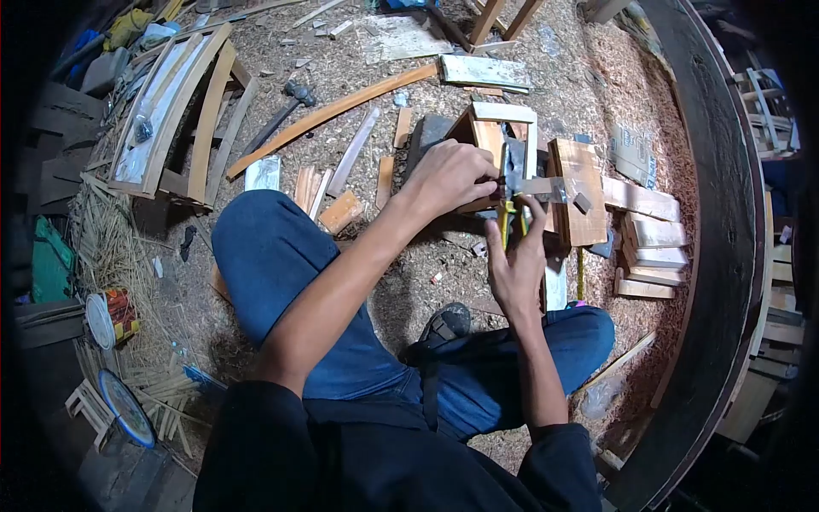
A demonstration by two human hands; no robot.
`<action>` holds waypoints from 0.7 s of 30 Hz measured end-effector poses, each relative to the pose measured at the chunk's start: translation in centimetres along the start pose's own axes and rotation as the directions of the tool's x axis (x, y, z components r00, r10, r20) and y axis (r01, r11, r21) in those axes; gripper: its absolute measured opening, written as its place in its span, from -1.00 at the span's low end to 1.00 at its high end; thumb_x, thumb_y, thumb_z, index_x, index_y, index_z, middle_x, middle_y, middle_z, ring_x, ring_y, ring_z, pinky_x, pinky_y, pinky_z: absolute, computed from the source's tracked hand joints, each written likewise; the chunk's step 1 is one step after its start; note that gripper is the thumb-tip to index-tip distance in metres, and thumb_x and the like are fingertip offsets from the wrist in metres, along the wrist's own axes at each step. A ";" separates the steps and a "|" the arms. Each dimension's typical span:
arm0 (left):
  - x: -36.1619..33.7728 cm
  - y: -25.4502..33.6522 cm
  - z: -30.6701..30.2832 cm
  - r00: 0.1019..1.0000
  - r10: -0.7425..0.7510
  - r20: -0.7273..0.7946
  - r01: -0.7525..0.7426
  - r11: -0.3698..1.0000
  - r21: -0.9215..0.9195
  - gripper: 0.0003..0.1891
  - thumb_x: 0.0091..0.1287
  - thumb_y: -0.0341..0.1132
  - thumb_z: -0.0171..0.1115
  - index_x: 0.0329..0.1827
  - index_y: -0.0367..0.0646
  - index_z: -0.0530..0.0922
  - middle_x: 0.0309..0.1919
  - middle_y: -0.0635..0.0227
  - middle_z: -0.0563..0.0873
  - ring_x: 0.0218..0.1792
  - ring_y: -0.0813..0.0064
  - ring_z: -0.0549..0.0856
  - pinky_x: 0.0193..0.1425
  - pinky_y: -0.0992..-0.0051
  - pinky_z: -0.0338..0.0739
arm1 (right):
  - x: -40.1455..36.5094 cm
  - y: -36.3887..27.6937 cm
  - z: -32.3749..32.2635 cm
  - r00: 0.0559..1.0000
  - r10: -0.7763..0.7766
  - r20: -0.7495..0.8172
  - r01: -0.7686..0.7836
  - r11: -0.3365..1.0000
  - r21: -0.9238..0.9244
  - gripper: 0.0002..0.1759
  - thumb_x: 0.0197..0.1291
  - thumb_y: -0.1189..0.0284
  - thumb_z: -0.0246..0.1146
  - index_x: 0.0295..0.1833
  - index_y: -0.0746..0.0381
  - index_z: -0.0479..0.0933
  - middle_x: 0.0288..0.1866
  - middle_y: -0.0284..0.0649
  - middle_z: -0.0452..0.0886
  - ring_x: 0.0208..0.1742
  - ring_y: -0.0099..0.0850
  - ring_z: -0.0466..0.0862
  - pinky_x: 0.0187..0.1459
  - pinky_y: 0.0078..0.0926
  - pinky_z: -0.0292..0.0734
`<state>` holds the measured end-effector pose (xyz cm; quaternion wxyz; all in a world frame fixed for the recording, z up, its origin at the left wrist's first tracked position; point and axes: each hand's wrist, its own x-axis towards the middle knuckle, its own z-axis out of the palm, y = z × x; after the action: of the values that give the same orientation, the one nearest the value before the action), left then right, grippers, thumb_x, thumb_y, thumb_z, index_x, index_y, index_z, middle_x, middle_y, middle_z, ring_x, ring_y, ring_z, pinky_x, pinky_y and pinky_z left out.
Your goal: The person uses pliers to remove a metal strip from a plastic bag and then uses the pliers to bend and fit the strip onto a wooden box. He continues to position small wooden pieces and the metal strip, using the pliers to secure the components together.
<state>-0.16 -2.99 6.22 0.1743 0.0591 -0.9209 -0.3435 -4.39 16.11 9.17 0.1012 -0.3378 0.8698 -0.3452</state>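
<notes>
My right hand [519, 269] is closed around the yellow handles of a pair of pliers [507, 224], which point away from me. Close beside the pliers, my left hand [452, 177] has its fingers curled in a pinch; what they hold is hidden. Beneath both hands stands a small wooden frame [531, 136] with a pale top edge. A wooden block [582, 171] is just right of the pliers, with a flat greyish strip [539, 185] reaching across toward it.
A hammer [299, 94] and a long curved wooden strip [341, 111] lie on the shavings-covered floor. Stacked wood pieces [655, 235] are to the right, before a dark beam [717, 256]. A curved wooden frame [183, 119] stands far left, a bucket [102, 320] below it.
</notes>
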 end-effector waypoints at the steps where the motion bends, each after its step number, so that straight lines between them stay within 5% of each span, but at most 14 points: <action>1: 0.1 0.0 0.0 1.000 0.007 -0.001 -0.007 1.000 0.002 -0.77 0.22 -0.23 0.41 -0.17 -0.19 0.78 -0.20 0.19 0.79 -0.14 0.09 0.77 0.02 0.18 0.63 | 0.0 0.2 0.0 1.000 -0.003 -0.006 0.003 1.000 -0.012 -0.32 0.40 0.24 0.33 0.48 0.18 0.18 0.16 0.26 0.60 0.11 0.18 0.68 0.10 0.01 0.58; 8: -0.1 0.0 0.3 1.000 -0.004 -0.012 0.005 0.999 0.032 -0.78 0.24 -0.22 0.41 -0.17 -0.16 0.79 -0.20 0.21 0.80 -0.15 0.10 0.77 -0.01 0.20 0.64 | -0.1 0.3 0.0 0.990 -0.078 -0.120 0.085 0.995 0.050 -0.34 0.43 0.24 0.28 0.48 0.17 0.17 0.14 0.30 0.59 0.03 0.21 0.71 0.03 0.05 0.60; 10: 0.0 -0.1 0.5 1.000 -0.011 0.006 0.010 0.999 0.047 -0.78 0.24 -0.22 0.42 -0.17 -0.15 0.79 -0.20 0.22 0.80 -0.16 0.10 0.77 -0.02 0.20 0.65 | -0.1 -0.3 -0.1 0.997 0.062 0.040 -0.061 0.998 -0.010 -0.33 0.44 0.24 0.27 0.49 0.17 0.14 0.11 0.32 0.60 0.06 0.25 0.69 0.04 0.07 0.59; 18: -0.5 0.1 0.5 0.996 -0.083 -0.025 0.083 0.996 -0.018 -0.77 0.22 -0.17 0.43 -0.14 -0.07 0.81 -0.18 0.27 0.81 -0.14 0.15 0.79 0.01 0.22 0.67 | -0.3 0.1 -0.1 0.995 -0.051 -0.090 0.057 0.996 0.067 -0.33 0.43 0.25 0.28 0.48 0.19 0.14 0.10 0.33 0.59 0.07 0.28 0.67 0.04 0.09 0.55; 20: -0.6 -0.1 0.8 0.996 -0.087 -0.015 0.086 0.996 -0.022 -0.77 0.23 -0.18 0.42 -0.14 -0.08 0.80 -0.18 0.28 0.81 -0.14 0.16 0.79 0.01 0.22 0.66 | -0.5 -1.2 -0.5 0.995 0.083 0.061 -0.084 0.996 0.008 -0.35 0.43 0.27 0.28 0.47 0.20 0.17 0.16 0.32 0.57 0.03 0.26 0.68 -0.01 0.07 0.58; 21: -0.7 -0.1 0.7 0.995 -0.091 -0.035 0.088 0.992 -0.088 -0.77 0.22 -0.22 0.42 -0.14 -0.13 0.79 -0.17 0.25 0.80 -0.14 0.12 0.79 -0.02 0.21 0.66 | -0.4 -0.9 -0.4 0.998 0.036 0.044 -0.035 0.999 -0.003 -0.35 0.43 0.27 0.28 0.47 0.21 0.17 0.17 0.32 0.56 0.03 0.25 0.69 -0.01 0.07 0.59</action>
<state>0.21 -2.52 5.47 0.1791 0.0993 -0.8980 -0.3894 -3.78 16.13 10.03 0.1261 -0.3300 0.8736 -0.3347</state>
